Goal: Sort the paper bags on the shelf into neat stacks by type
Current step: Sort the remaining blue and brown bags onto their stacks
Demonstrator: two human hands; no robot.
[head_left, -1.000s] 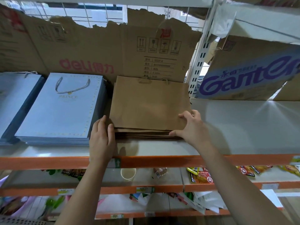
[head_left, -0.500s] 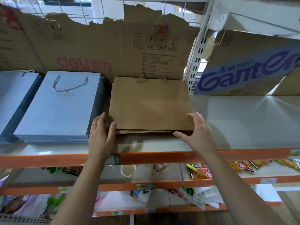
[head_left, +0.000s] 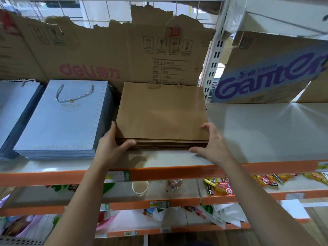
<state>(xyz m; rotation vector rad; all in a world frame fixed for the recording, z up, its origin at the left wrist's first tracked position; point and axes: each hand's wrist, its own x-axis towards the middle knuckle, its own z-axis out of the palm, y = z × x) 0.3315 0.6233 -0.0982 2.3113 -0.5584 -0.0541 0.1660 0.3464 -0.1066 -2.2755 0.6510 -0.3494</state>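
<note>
A stack of flat brown paper bags lies mid-shelf, handles toward the back. My left hand clasps its front left corner, thumb along the front edge. My right hand cups the front right corner, fingers against the side and thumb low at the front. To the left sits a neat stack of light blue "PRINCE" bags with a rope handle on top. Another blue bag stack lies at the far left, partly out of view.
The white shelf with an orange front lip extends bare to the right of the brown stack. Torn cardboard sheets line the back; a "Ganten" box leans at the right. Lower shelves hold a paper cup and snack packets.
Both hands have closed in on the brown stack's front corners; the left hand's thumb came round to the front edge. The stack's bags now lie more squarely aligned.
</note>
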